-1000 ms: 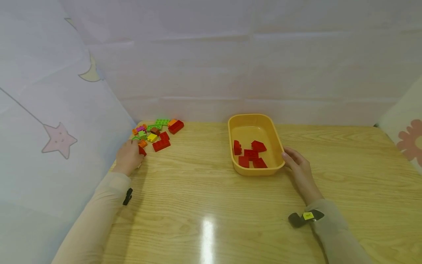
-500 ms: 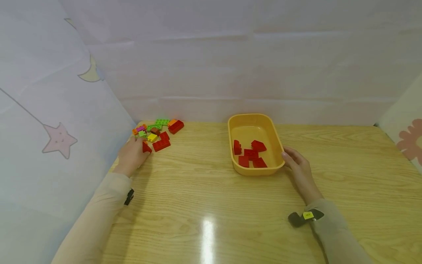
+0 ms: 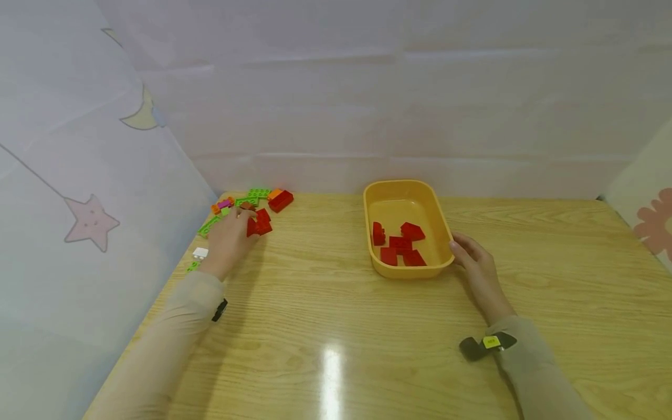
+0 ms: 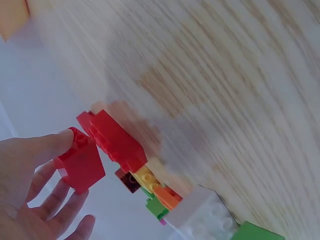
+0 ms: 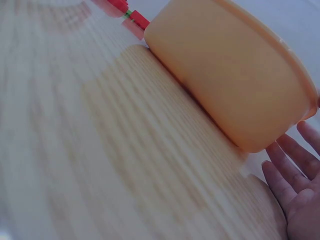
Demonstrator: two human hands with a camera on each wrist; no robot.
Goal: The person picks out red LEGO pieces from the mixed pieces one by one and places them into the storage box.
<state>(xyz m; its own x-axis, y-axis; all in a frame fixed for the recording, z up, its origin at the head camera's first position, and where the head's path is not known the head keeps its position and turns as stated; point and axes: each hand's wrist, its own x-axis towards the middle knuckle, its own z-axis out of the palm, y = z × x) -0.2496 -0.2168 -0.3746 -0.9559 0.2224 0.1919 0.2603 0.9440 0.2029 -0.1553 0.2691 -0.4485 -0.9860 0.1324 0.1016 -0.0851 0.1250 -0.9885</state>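
Observation:
In the left wrist view my left hand (image 3: 228, 242) pinches a red toy brick (image 4: 82, 167) between thumb and fingers. Right beside it stands a longer red brick (image 4: 120, 145) on the wooden table; in the head view the two overlap at the table's back left. My right hand (image 3: 483, 280) is at the near right corner of a yellow plastic bin (image 3: 412, 273). Its thumb touches the rim, and the other fingers, loosely extended, lie along the outer wall. Several red bricks (image 3: 401, 245) lie in the near half of the bin.
Beyond the left hand is a loose cluster of bricks: green plates (image 3: 259, 193), a magenta piece (image 3: 224, 203) and another red brick (image 3: 280, 201). A white brick (image 3: 200, 253) and a green piece (image 3: 193, 266) lie near the left edge. A papered wall (image 3: 325, 116) stands behind.
My left hand, holding a red brick, has moved right and slightly up along the pile, uncovering the white brick and green pieces to its left. The right hand and bin have stayed put.

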